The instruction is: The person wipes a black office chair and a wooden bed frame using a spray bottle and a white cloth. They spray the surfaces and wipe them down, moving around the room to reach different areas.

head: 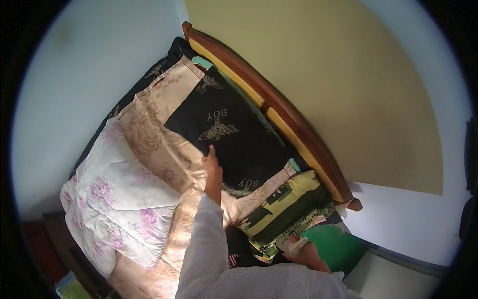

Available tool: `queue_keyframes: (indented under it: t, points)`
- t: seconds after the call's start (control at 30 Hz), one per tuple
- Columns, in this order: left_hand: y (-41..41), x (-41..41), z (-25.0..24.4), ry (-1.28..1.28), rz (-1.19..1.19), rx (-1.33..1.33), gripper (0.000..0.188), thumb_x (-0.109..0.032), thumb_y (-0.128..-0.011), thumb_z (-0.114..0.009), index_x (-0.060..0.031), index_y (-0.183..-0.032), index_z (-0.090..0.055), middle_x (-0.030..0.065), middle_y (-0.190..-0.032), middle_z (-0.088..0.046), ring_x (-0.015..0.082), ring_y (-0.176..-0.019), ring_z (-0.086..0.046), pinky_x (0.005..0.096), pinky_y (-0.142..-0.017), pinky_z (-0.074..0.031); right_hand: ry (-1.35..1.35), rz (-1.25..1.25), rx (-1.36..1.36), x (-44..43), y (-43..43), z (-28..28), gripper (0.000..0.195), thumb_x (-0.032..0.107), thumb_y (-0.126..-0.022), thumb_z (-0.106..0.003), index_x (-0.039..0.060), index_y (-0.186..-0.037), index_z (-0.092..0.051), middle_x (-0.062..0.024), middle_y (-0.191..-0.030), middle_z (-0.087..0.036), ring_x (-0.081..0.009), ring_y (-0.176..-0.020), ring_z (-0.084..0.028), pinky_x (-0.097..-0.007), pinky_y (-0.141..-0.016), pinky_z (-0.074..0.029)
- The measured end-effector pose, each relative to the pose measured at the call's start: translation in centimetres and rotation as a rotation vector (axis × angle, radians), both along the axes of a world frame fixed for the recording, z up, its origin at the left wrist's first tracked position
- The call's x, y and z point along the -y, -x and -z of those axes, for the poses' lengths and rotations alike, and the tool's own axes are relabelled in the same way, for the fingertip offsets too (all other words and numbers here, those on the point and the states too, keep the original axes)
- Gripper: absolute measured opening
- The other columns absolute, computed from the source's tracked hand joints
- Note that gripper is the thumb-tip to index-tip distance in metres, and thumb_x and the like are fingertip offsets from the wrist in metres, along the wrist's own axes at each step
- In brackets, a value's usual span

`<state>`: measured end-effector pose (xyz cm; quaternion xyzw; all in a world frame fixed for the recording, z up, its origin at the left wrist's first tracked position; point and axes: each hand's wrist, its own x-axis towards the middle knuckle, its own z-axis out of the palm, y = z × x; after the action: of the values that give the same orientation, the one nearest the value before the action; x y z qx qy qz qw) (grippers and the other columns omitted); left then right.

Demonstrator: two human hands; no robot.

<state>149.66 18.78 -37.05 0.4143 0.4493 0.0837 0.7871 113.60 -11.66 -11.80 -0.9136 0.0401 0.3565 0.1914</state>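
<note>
My left hand [213, 166] reaches over the bed at the near edge of a black cloth [246, 127] printed with winged emblems and lettering. One finger stretches onto the cloth; the other fingers are hidden, so their grip is unclear. The black cloth lies mostly flat on a shiny peach floral bedsheet [149, 127]. At the lower right, my right hand [306, 256] is closed around a small whitish bottle [285, 244], partly covered by the fingers. Just beyond that hand lies a yellow and dark green patterned pillow [282, 209].
A wooden headboard [295, 123] runs along the bed's far side, against a wall. A white quilt with purple flowers [123, 194] is bunched at the left. Beside my right hand is a green surface [336, 243], with a grey-white surface [392, 276] farther right.
</note>
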Motion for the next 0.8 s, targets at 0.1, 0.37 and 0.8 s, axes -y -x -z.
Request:
queue_keyframes:
  t: [0.1,0.37,0.8]
  points:
    - [4.4,-5.0,-10.6,0.035,0.009,0.052,0.042,-0.03,-0.091,-0.086,0.0055,-0.107,-0.071,0.0145,-0.098,-0.074,0.0263,-0.079,-0.072,0.0394,-0.074,-0.064,-0.037,-0.083,0.152,-0.2,-0.6,-0.2,0.079,0.059,-0.078,-0.083,0.0137,-0.138,-0.06,-0.0111,-0.107,-0.074,-0.0337,-0.085,-0.074,-0.0459,-0.073,-0.058]
    - [20.1,-21.3,-4.4,-0.95,0.543,-0.237,0.076,-0.045,-0.092,-0.081,0.0134,-0.132,-0.055,0.0266,-0.124,-0.069,0.0393,-0.108,-0.07,0.0483,-0.091,-0.057,-0.193,-0.153,0.156,-2.0,-4.4,0.3,0.083,0.055,-0.077,-0.087,0.01,-0.142,-0.06,-0.0138,-0.124,-0.072,-0.033,-0.101,-0.074,-0.0442,-0.085,-0.059]
    - [24.1,3.3,-22.6,-0.402,1.276,0.734,0.099,-0.028,-0.077,-0.094,-0.0067,-0.159,-0.042,0.0205,-0.162,-0.044,0.0353,-0.151,-0.042,0.0447,-0.119,-0.041,-0.248,-0.217,0.258,-6.9,-11.9,0.4,0.072,0.049,-0.077,-0.086,0.009,-0.134,-0.066,-0.0199,-0.115,-0.073,-0.0397,-0.099,-0.074,-0.0473,-0.084,-0.059]
